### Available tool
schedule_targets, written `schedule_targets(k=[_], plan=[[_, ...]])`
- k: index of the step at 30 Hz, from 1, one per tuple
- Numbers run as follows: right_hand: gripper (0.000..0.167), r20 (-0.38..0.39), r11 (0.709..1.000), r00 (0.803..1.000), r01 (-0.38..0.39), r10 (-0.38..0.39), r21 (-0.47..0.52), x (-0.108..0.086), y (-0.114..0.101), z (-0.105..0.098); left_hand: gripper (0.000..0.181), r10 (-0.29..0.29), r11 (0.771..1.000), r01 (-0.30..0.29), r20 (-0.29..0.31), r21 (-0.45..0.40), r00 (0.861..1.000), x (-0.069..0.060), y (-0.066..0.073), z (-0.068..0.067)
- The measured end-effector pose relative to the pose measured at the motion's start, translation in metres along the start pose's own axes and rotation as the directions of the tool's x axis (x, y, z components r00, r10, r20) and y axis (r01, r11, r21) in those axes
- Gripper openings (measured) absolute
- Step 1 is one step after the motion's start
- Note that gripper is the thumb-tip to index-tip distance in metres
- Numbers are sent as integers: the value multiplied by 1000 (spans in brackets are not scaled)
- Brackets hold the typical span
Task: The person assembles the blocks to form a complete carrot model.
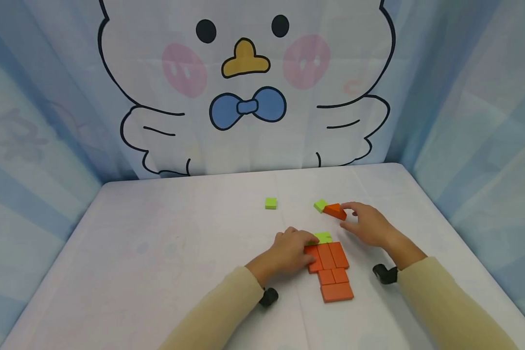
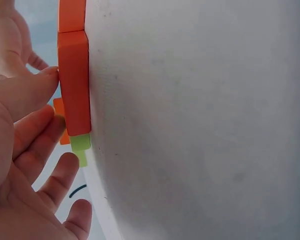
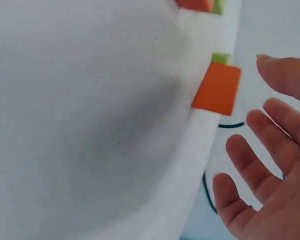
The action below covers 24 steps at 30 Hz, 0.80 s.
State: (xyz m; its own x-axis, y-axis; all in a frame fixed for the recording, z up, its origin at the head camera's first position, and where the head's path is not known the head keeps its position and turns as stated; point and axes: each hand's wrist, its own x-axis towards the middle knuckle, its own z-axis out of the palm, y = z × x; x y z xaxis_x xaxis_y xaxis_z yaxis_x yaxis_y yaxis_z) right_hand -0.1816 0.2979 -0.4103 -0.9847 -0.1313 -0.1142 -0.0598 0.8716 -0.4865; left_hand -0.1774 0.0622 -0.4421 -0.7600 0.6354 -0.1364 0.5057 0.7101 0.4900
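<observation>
Several orange blocks (image 1: 327,256) lie flat side by side on the table, with green blocks (image 1: 323,237) at their far end. My left hand (image 1: 291,249) is at the left edge of this arrangement. In the left wrist view, the thumb touches the side orange block (image 2: 74,82), and the fingers are spread loosely. Farther back, an orange triangular block (image 1: 335,211) sits against a small green block (image 1: 320,205). My right hand (image 1: 367,223) is just right of that triangular block. In the right wrist view, its thumb and fingers are apart, with a gap to the orange block (image 3: 217,89).
A separate green square block (image 1: 271,203) lies to the left, toward the back of the white table (image 1: 157,272). A curtain with a cartoon figure (image 1: 247,141) hangs behind the table. Black devices (image 1: 385,274) are worn at both wrists.
</observation>
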Motion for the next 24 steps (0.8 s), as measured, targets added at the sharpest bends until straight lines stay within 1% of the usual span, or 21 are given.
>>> schedule_targets(k=[4, 7, 10, 14, 17, 22, 24], plan=[[59, 23, 999, 999, -34, 34, -2, 14, 3, 1, 41, -14, 1000, 14, 8, -2, 1000, 0, 0, -1], [58, 36, 999, 999, -30, 29, 18, 19, 5, 1, 40, -14, 1000, 14, 11, -6, 1000, 0, 0, -2], [53, 32, 999, 999, -17, 16, 33, 22, 6, 3, 40, -9, 1000, 9, 8, -3, 1000, -1, 1, -2], [46, 14, 1000, 1000, -4, 3, 12, 23, 5, 3, 40, -4, 1000, 4, 2, -3, 1000, -2, 1, -3], [44, 8, 1000, 1000, -1, 2, -15, 21, 4, 1, 40, -8, 1000, 8, 2, 2, 1000, -3, 2, -3], [43, 4, 998, 999, -40, 40, -54, 16, 7, -3, 41, -10, 1000, 10, -1, 6, 1000, -3, 2, -3], [43, 0, 998, 999, -44, 44, -52, 14, 9, -3, 41, -6, 1000, 6, -2, 7, 1000, -3, 1, -3]])
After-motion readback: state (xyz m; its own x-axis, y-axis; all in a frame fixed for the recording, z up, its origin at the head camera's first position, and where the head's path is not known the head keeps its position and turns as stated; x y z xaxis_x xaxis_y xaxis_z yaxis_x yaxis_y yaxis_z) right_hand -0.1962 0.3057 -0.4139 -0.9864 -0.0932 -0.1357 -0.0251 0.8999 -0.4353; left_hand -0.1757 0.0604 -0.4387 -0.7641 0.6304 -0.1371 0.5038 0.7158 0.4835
